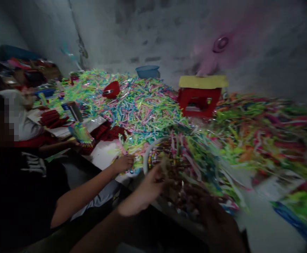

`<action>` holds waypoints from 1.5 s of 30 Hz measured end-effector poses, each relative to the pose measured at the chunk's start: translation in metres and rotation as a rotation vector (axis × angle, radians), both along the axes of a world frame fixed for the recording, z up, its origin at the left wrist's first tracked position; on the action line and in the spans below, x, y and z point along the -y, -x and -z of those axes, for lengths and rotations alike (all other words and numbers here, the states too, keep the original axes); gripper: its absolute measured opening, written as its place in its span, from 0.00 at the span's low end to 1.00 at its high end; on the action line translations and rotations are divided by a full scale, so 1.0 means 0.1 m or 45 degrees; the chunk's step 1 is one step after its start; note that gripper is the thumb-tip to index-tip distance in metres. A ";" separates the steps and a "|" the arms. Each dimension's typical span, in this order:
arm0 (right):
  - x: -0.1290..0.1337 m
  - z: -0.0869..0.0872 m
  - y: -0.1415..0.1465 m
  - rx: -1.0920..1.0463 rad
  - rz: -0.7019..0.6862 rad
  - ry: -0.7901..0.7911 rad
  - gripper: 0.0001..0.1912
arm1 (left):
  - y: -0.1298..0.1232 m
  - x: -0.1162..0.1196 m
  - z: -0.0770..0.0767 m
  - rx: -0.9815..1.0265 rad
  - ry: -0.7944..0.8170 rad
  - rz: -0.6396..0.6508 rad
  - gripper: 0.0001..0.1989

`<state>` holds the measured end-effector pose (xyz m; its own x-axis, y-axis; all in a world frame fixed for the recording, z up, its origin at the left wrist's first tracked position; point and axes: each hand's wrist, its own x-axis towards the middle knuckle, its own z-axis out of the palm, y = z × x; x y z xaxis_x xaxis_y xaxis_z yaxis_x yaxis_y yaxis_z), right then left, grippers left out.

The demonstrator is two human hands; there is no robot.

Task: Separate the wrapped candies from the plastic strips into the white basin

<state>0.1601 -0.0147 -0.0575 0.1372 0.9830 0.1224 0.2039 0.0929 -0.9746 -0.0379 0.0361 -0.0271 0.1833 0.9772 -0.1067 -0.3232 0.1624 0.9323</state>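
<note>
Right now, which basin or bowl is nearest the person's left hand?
The pale-rimmed basin, the one with the left hand over it; the red bowl and blue basin sit farther back on the heap.

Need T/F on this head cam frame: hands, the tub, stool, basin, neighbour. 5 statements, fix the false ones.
1. The left hand is at the round tub. True.
2. The right hand is on the red bowl. False: it is at the tub, dim and blurred, so its grip cannot be told.
3. The stool is red with a yellow top. True.
4. The blue basin stands on the stool. False: it rests on the pile of coloured strips, near the wall.
5. A co-worker in a dark top sits on the person's right. False: the co-worker is on the person's left.
</note>
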 end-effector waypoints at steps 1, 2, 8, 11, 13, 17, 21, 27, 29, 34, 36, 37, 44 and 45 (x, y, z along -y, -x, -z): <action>-0.01 -0.01 0.02 -0.019 -0.009 0.032 0.22 | -0.11 0.07 -0.03 0.094 0.073 0.038 0.22; -0.01 -0.03 0.05 -0.040 -0.022 0.062 0.21 | -0.17 0.12 -0.05 0.187 0.135 0.051 0.22; -0.02 0.04 0.23 0.099 -0.176 -0.030 0.19 | -0.20 0.03 0.03 0.339 0.169 -0.111 0.19; -0.02 0.09 0.25 0.313 -0.172 -0.179 0.18 | -0.22 0.00 0.06 0.348 0.154 -0.214 0.21; -0.02 0.09 0.26 0.393 -0.146 -0.225 0.17 | -0.24 0.00 0.06 0.371 0.156 -0.259 0.24; -0.02 0.06 0.28 0.489 -0.095 -0.296 0.13 | -0.26 0.01 0.06 0.353 0.157 -0.285 0.27; -0.03 0.07 0.30 0.573 -0.065 -0.394 0.11 | -0.26 0.00 0.08 0.309 0.129 -0.243 0.26; -0.06 0.15 0.30 0.716 0.004 -0.438 0.12 | -0.24 -0.02 0.10 0.333 0.137 -0.221 0.24; -0.07 0.18 0.29 0.808 -0.035 -0.433 0.13 | -0.24 -0.01 0.09 0.342 0.139 -0.208 0.25; -0.05 0.20 0.28 0.812 -0.071 -0.320 0.18 | -0.24 0.02 0.05 0.372 0.138 -0.185 0.30; -0.03 0.18 0.30 0.794 -0.044 -0.263 0.20 | -0.24 0.03 0.05 0.384 0.132 -0.172 0.32; -0.02 0.16 0.31 0.794 -0.038 -0.235 0.21 | -0.23 0.03 0.06 0.384 0.123 -0.163 0.33; -0.02 -0.06 0.31 0.393 -0.273 0.088 0.21 | -0.26 0.14 0.07 0.321 -0.047 -0.181 0.27; -0.03 -0.10 0.30 0.271 -0.348 0.113 0.21 | -0.26 0.18 0.07 0.305 -0.069 -0.204 0.27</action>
<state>0.1305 -0.0121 -0.0473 -0.1517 0.9879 0.0321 0.3829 0.0887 -0.9195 -0.0119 0.0183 -0.0337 0.0399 0.9989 -0.0255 -0.5527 0.0433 0.8323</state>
